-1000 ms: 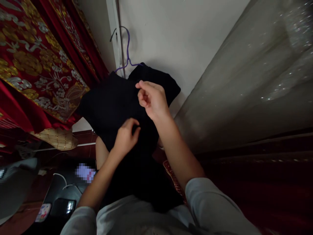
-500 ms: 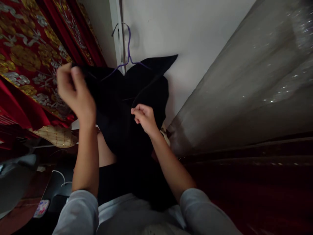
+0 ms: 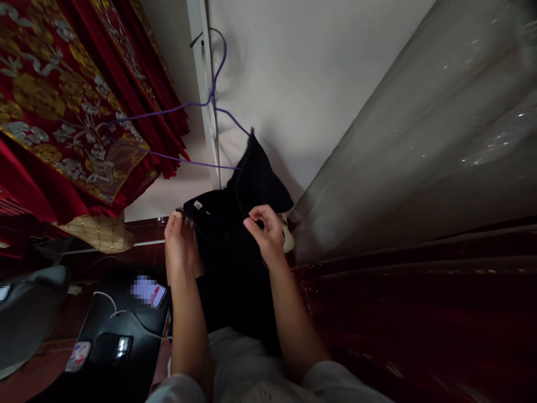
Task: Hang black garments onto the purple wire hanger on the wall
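A black garment (image 3: 226, 252) hangs low in front of me, one shoulder still over the right arm of a purple wire hanger (image 3: 180, 105). The hanger's left arm is bare and reaches out over the red cloth. My left hand (image 3: 179, 238) pinches the garment's edge on the left, near a small white label inside it. On the other side, my right hand (image 3: 265, 232) is closed, thumb and finger on the edge of the black cloth. The garment's lower part merges with dark clothing on my lap, so its end cannot be made out.
Red cloth with gold and silver embroidery (image 3: 79, 95) hangs at the left. The hanger's hook is on a white upright (image 3: 206, 73) by the wall. A sheer grey fabric (image 3: 398, 151) fills the right. A lit phone (image 3: 151, 292) and cables lie on a black surface (image 3: 146, 350) lower left.
My left hand has come down and right, drawing the garment's left side off the hanger. My right hand has shifted slightly down and right. The phone has come into view.
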`<state>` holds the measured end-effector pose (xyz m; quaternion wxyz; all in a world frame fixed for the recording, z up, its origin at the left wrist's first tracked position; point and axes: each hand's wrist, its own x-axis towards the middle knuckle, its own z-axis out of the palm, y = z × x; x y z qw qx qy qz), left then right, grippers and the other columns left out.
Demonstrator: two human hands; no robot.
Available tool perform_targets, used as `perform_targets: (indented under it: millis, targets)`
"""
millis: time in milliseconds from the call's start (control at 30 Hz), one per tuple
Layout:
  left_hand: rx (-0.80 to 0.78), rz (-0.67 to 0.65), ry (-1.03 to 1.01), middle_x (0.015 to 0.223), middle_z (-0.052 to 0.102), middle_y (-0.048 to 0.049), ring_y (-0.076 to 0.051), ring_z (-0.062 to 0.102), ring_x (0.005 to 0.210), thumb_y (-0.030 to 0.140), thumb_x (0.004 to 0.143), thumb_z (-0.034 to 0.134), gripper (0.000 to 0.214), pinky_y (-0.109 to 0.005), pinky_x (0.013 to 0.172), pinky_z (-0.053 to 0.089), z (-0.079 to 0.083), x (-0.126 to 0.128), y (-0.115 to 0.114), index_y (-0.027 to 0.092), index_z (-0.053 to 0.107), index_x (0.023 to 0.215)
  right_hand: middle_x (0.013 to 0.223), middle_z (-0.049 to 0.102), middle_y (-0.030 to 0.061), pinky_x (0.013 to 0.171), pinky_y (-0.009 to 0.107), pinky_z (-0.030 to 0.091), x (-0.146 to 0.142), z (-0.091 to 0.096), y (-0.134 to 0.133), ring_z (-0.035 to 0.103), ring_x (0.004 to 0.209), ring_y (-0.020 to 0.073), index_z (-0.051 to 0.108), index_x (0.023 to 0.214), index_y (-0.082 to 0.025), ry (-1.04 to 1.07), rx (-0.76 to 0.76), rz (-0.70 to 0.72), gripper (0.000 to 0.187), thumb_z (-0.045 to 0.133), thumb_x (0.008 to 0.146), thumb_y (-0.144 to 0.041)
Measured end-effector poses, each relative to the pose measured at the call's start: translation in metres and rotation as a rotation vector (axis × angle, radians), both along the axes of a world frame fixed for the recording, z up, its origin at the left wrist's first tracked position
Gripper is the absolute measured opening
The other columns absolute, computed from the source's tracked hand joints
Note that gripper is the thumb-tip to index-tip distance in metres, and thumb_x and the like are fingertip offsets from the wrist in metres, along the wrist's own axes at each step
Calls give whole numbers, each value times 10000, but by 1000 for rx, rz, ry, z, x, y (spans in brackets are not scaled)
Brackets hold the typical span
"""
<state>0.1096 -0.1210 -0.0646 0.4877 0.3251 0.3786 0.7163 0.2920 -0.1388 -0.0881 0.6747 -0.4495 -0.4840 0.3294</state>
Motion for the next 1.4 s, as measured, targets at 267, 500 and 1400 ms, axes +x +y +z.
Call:
perform_targets:
  millis: [267, 500, 1400]
  targets:
    - [455, -73, 770, 1094, 662, -69, -210, 623, 1072, 423, 999, 643, 228, -348, 987, 501, 66, 32, -17, 252, 757, 1098, 876, 695, 15, 778, 308, 537, -21, 45, 2, 634, 831, 188, 658, 926, -212, -185, -9, 402, 128, 585, 892, -312]
    - [360, -735, 1244, 895, 738, -96, -255, 697, 841, 679, 1028, 367, 605, -358, 805, 542, 35, -5, 27, 191, 724, 1000, 791, 703, 9, 790, 308, 550, 40, 115, 51, 656, 776, 182, 686, 772, -196, -447, 238, 376, 116, 576, 756, -163]
    - [504, -51, 1453, 801, 594, -59, -257, 607, 843, 115, 819, 560, 115, -388, 950, 484, 155, -54, 89, 206, 620, 783, 520, 383, -39, 434, 226, 195, 76, 101, 101, 346, 507, 75, 420, 494, -201, -349, 18, -49, 447, 732, 798, -301]
